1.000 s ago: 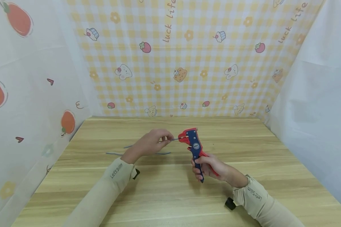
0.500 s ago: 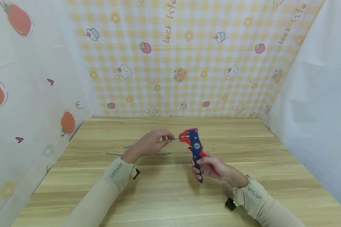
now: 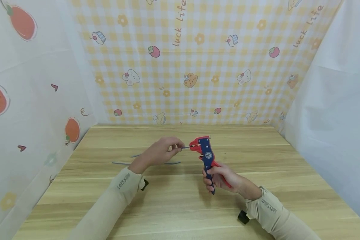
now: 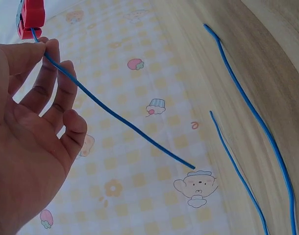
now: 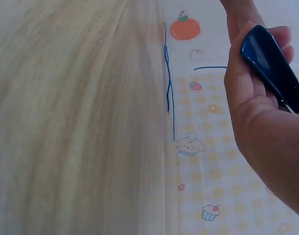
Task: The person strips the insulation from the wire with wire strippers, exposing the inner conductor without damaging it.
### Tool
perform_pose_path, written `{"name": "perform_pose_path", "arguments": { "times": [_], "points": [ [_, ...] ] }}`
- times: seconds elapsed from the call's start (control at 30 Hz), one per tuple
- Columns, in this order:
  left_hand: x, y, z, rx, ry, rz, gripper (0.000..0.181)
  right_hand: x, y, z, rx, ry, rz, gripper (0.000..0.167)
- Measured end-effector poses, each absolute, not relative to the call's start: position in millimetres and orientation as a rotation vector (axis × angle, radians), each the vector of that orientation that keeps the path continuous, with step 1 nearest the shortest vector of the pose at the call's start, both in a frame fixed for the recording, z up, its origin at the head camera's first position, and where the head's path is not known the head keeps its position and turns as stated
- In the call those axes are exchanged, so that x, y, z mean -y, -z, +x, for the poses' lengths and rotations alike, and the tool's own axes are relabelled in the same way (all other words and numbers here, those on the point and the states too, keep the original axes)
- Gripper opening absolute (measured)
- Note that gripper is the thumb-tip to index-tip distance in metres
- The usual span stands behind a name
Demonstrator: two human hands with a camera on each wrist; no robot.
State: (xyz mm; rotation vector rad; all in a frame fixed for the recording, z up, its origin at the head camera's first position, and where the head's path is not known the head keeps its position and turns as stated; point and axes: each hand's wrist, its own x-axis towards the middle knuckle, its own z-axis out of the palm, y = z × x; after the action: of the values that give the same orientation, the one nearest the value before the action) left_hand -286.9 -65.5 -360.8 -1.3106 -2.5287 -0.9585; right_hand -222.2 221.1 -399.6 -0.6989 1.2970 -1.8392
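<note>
A blue wire (image 4: 110, 110) is pinched between the thumb and fingertips of my left hand (image 3: 162, 150). Its near end reaches into the red jaws of a red and blue wire stripper (image 3: 208, 155), while the long tail slants free behind the hand in the left wrist view. My right hand (image 3: 223, 176) grips the stripper's handles, fingers curled round the blue one. The stripper stands tilted with its head up, above the table. In the right wrist view only the dark blue handle (image 5: 272, 63) shows clearly; the head is out of frame.
Two more blue wires lie on the wooden table (image 3: 180, 206) beneath my left forearm, a longer one (image 4: 260, 117) and a thinner-looking one (image 4: 237, 171). A checked yellow cloth (image 3: 174, 93) hangs behind the table, and white cloth walls (image 3: 333, 116) stand at both sides.
The stripper has shifted very slightly to the right, with the wire still at its jaws. Both hands otherwise keep nearly the same place, and the head view tilts slightly.
</note>
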Motion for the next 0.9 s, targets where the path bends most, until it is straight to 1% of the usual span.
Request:
{"name": "perform_pose_path", "arguments": {
  "times": [0.53, 0.7, 0.9],
  "points": [
    [77, 377, -297, 2.491, 1.199, -1.235, 0.012, -217, 402, -219, -1.337, 1.887, -0.648, 0.012],
    [77, 376, -296, 2.491, 1.232, -1.191, 0.012, -214, 403, -219, -1.308, 1.912, -0.644, 0.017],
    [77, 377, -296, 2.499, 1.219, -1.166, 0.010, -211, 403, -217, -1.337, 1.937, -0.602, 0.010]
  ]
}}
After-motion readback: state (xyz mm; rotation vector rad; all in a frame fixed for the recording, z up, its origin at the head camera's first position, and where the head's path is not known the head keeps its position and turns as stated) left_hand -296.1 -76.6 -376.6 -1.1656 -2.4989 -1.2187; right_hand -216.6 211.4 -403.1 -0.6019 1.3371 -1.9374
